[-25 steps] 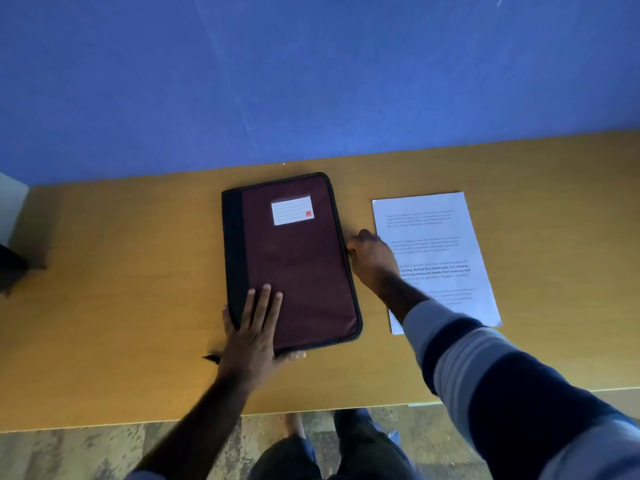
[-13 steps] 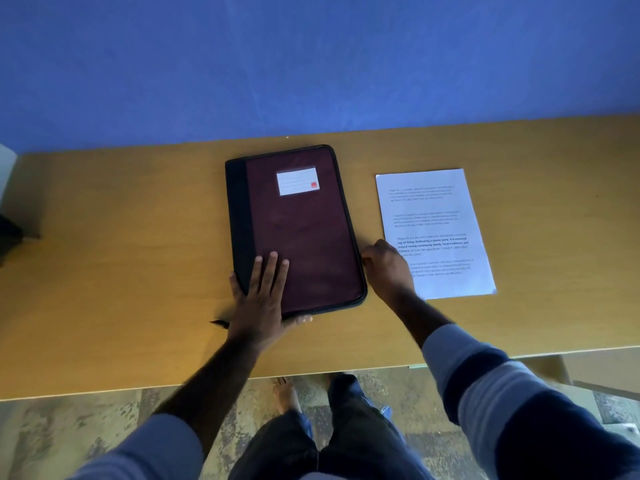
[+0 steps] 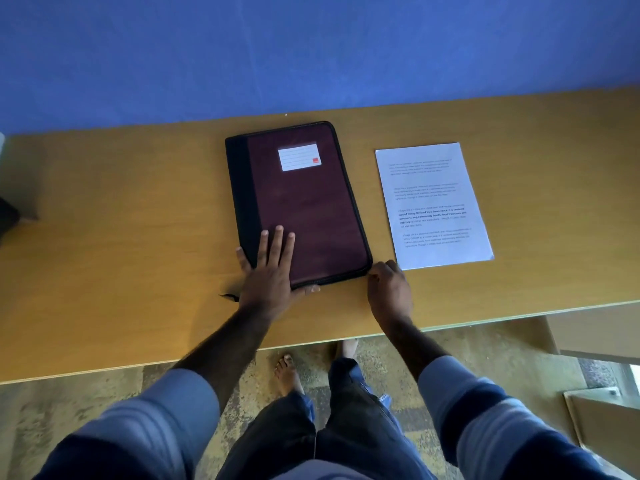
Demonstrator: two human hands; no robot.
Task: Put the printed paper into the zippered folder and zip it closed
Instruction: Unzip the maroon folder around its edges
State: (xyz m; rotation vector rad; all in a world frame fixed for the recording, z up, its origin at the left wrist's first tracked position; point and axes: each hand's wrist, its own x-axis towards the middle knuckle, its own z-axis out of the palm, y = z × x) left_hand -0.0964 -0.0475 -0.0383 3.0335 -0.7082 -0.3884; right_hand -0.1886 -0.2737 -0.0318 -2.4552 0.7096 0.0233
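Unzipping, I judge: my left hand [image 3: 270,275], fingers [image 3: 277,244] straight, pins the maroon fabric zippered folder [image 3: 311,202]; right hand [image 3: 389,292] pinches its corner (pull hidden). Next: draw zip [image 3: 357,216] round.

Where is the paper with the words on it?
In the head view the paper lies flat on the table, right of the folder with a gap between, its near left corner close to the right hand.

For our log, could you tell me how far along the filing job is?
Nothing is finished. In hand: the left hand presses the zippered folder flat; the right hand pinches its near right corner, apparently at the zip. Left: the printed paper, lying beside it on the table, goes in, then zipping.
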